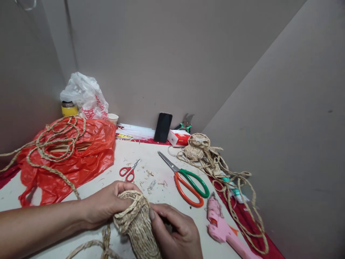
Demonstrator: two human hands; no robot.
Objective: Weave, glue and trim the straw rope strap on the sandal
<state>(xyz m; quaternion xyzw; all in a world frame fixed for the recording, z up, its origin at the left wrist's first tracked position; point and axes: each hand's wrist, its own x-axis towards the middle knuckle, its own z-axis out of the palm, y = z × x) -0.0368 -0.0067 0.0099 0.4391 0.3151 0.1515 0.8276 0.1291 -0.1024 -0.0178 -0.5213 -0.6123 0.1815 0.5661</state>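
Observation:
A woven straw piece [141, 228] of tan cord in close rows, with a thicker braid across its top, is held between my two hands above the table. My left hand [107, 201] grips it from the left, thumb on the braid and fingers behind. On the right edge, the thumb and fingers of my right hand [176, 228] pinch the piece; the fingertips are partly hidden. Loose braided straw cord [106, 237] hangs below my left hand. Beyond the hands lie small red-handled scissors [130, 171] and large shears [185, 180] with one green and one orange handle.
A pink glue gun [219, 223] lies at right, beside tangled straw cord [234, 176]. At left, coiled braid [56, 144] rests on a red plastic bag [99, 158]. A phone [163, 127] leans at the back near a red-and-white box [179, 138]. Straw scraps dot the white tabletop [151, 151].

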